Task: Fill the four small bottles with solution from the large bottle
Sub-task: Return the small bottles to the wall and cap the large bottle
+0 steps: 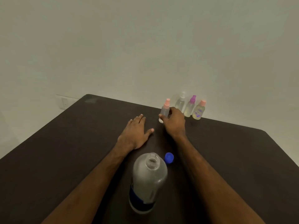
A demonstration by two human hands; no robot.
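Observation:
The large clear bottle (148,181) with a blue label stands uncapped near me, and its blue cap (169,157) lies just to its right. My right hand (174,122) grips a small spray bottle with a pink top (165,109) that stands upright on the table. Three more small bottles line the far edge against the wall: a clear-topped one (180,101), a purple-topped one (190,106) and a pink-capped one (199,110). My left hand (135,132) rests flat on the table with its fingers straight, left of the right hand.
The dark table (64,151) spreads wide to both sides, with its far edge against a pale wall. A white wall socket (65,103) shows beyond the table's back left corner.

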